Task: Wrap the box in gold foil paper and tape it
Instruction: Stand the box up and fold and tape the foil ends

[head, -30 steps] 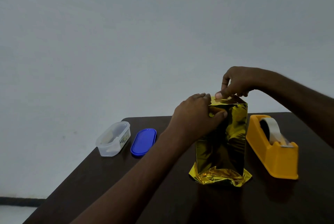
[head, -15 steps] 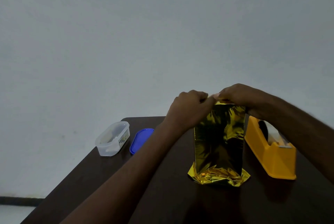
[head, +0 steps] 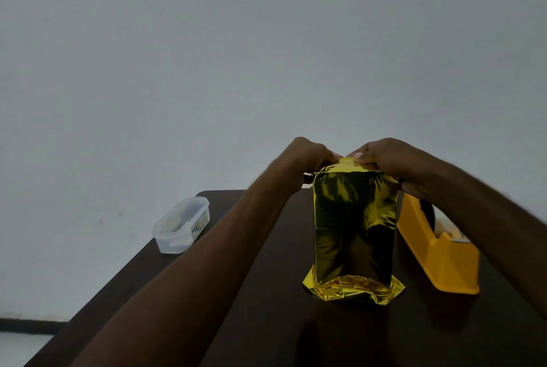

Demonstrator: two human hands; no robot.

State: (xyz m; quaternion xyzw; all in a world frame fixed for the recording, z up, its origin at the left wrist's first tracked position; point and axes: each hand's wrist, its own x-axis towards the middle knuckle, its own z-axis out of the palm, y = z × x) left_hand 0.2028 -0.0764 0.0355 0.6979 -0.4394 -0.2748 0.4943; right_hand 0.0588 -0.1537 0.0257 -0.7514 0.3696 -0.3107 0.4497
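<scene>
Nearest us, our two forearms are reaching out over the dark table (head: 266,322). Between them the box (head: 355,227) is standing on end, long axis vertical, near the middle of the table. It is already sheathed in gold foil paper (head: 353,292), which is splaying out crumpled round the base.

To the right, just beside the box, the yellow tape dispenser (head: 441,260) is sitting partly hidden under our right forearm. To the left, well apart, a clear plastic container (head: 182,226) is resting near the table edge.

Farthest out, both hands are meeting at the box top. The left hand (head: 307,156) and right hand (head: 387,156) are each curling round the foil flap there, thumbs pinching it at the ridge. The flap is lying directly under our fingertips, so we judge the coming fold is pressing downward onto the top face. The right hand is nearer the dispenser, so taping likely falls to it.
</scene>
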